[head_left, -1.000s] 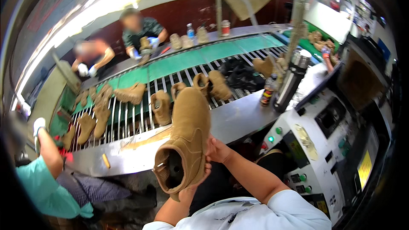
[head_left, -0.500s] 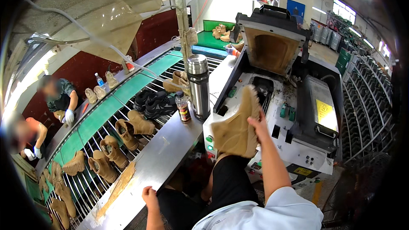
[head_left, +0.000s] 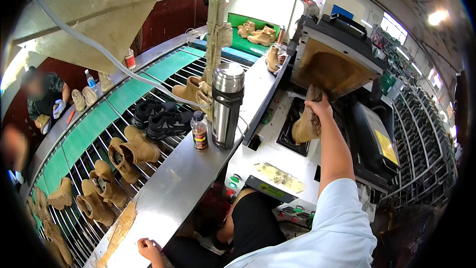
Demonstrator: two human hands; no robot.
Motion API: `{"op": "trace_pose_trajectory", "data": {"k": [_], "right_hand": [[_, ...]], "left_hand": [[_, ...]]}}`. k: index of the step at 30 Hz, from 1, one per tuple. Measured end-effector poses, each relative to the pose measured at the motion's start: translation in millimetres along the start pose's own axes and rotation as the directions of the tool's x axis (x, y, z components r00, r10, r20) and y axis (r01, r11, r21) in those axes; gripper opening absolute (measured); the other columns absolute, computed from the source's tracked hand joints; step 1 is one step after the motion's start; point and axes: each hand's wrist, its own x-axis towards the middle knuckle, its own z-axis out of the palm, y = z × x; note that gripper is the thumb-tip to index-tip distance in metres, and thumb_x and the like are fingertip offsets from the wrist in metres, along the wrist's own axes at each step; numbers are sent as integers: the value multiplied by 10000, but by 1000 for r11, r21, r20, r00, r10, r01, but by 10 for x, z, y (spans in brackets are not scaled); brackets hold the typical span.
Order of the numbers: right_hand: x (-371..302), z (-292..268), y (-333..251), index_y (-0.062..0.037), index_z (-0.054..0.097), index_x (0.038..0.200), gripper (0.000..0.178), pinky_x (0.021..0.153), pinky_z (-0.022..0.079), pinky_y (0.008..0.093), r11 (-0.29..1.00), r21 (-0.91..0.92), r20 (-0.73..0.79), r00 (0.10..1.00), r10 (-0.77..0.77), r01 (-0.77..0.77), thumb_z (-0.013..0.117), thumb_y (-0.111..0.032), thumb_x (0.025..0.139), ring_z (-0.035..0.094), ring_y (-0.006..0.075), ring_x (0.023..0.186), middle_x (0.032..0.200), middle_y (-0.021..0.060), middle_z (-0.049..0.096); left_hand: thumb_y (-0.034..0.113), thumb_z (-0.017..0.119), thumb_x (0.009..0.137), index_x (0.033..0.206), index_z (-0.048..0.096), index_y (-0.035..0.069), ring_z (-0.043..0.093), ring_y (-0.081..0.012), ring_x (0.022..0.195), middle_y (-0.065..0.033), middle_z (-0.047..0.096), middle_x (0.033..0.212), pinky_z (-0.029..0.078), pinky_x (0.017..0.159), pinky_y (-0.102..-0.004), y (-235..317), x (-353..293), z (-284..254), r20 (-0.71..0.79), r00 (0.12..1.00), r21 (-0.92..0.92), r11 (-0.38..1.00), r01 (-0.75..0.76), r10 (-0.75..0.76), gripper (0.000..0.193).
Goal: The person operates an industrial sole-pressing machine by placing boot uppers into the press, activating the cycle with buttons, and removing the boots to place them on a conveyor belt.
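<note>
The person's right hand (head_left: 321,108) is closed firmly around a tan ankle-high boot with a ridged sole (head_left: 306,125), fingers wrapped over its narrow part. The boot is tilted, off the conveyor, in front of a black recessed tray (head_left: 286,136) set into the top of a white machine with green and red buttons (head_left: 312,188). Whether boot and tray touch cannot be told from this angle. Behind them, the machine's raised black-framed lid with a brown inner face (head_left: 332,64) stands open. A black box with a yellow label (head_left: 369,131) sits to the right of the tray.

The left hand (head_left: 148,249) is at the near edge of a long grey metal tabletop (head_left: 171,188), its fingers partly curled; whether it holds anything cannot be told. Near it, a torn brown strip (head_left: 119,231) lies along the tabletop. Farther up stand a tall steel flask with a black handle (head_left: 228,109) and, just beside it, a small clear bottle of dark liquid with a black cap (head_left: 199,131).

Left of the tabletop, more tan boots (head_left: 140,146) and a pair of black sneakers (head_left: 166,121) rest on a conveyor of metal bars beside a green strip (head_left: 101,116). Across it, a co-worker in dark clothing (head_left: 52,92) wears pale gloves. At the far end, other tan boots (head_left: 263,34) stand in a green tray (head_left: 235,44).
</note>
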Motion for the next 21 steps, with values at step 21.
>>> {"op": "trace_pose_trajectory", "data": {"k": [21], "right_hand": [[-514, 733, 194, -166, 420, 1390, 584, 972, 424, 489, 987, -154, 35, 998, 58, -52, 412, -505, 915, 519, 389, 1174, 1327, 230, 472]], "left_hand": [[21, 544, 787, 745, 556, 8, 464, -117, 550, -27, 521, 606, 395, 516, -268, -32, 1, 9, -106, 964, 278, 938, -205, 242, 46]]}}
